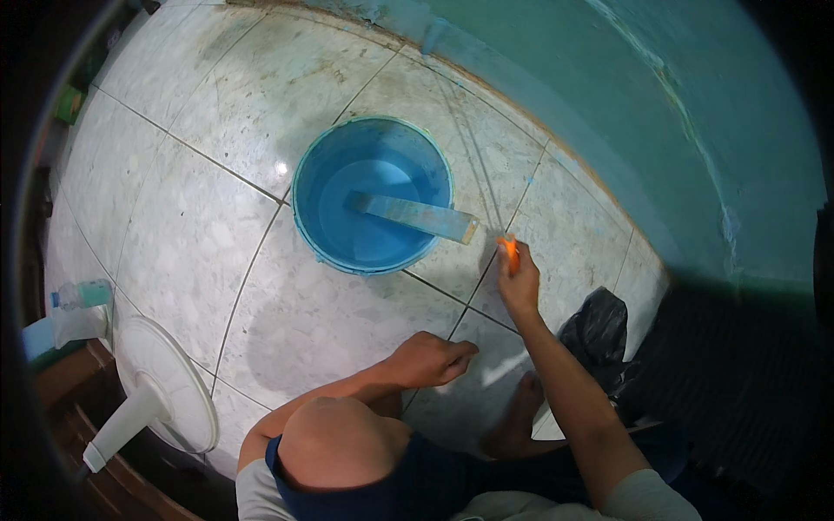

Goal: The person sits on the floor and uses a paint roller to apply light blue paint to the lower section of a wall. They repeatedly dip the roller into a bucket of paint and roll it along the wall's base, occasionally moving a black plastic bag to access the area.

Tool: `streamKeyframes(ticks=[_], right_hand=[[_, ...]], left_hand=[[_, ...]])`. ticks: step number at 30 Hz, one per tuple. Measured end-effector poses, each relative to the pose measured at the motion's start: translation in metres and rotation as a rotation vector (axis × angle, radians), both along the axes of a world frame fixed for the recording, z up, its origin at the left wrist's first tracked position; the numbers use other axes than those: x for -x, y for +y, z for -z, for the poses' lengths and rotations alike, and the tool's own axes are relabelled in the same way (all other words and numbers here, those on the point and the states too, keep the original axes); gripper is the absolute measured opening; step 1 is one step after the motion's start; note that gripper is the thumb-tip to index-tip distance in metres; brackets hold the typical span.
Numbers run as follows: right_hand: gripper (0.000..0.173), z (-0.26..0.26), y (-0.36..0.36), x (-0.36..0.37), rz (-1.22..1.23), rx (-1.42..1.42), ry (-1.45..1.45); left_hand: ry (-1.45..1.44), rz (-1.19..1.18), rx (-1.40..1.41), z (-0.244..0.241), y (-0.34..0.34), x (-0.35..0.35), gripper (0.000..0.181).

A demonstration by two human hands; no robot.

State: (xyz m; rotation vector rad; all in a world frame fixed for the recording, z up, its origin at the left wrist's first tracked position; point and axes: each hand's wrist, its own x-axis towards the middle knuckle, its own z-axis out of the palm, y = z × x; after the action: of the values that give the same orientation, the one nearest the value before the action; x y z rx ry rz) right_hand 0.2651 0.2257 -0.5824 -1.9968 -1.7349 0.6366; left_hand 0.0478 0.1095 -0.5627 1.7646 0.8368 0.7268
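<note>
My right hand point(519, 280) grips the orange handle point(511, 253) of a long, thin-rodded painting tool. Its rod point(479, 163) runs away from me, and a small blue end point(433, 38) meets the foot of the wall; whether this is a roller or a brush is unclear. My left hand point(430, 359) hangs beyond my knee with its fingers curled and nothing visible in them. Ahead stands a round plastic bucket point(306, 236) holding blue paint point(339, 189). A flat paint-smeared wooden stick point(423, 217) leans from the paint over the bucket's right rim.
A teal wall point(625, 124) borders the paint-spotted tiled floor point(176, 241) on the right. Black plastic bag point(596, 325) lies beside my right forearm. At lower left are a white round base with a stem point(166, 391), a plastic bottle point(81, 294) and brown wooden furniture point(78, 384).
</note>
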Motion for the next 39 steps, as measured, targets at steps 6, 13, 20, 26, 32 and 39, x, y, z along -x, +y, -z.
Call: streamKeyframes(ticks=[6,13,20,26,32,39], right_hand=[[0.041,-0.021,0.023,0.026,0.043,0.089,-0.045],[0.04,-0.036,-0.055,-0.074,0.122,0.102,-0.123],[0.043,-0.029,-0.029,-0.037,0.012,-0.006,-0.024],[0.045,-0.02,0.049,0.042,-0.082,-0.009,-0.052],[0.042,-0.006,0.137,0.107,-0.185,0.06,0.067],[0.044,0.034,0.139,0.07,-0.12,0.104,0.258]], left_hand=[[0.039,-0.016,0.003,0.001,0.0,0.006,0.025],[0.061,-0.083,0.011,0.007,0.003,0.009,0.022],[0.09,-0.253,-0.028,0.018,0.001,0.022,0.02],[0.17,-0.673,-0.018,0.034,0.001,0.082,0.017],[0.261,-1.216,-0.093,0.044,0.019,0.161,0.016],[0.311,-1.487,-0.041,0.07,0.061,0.223,0.017]])
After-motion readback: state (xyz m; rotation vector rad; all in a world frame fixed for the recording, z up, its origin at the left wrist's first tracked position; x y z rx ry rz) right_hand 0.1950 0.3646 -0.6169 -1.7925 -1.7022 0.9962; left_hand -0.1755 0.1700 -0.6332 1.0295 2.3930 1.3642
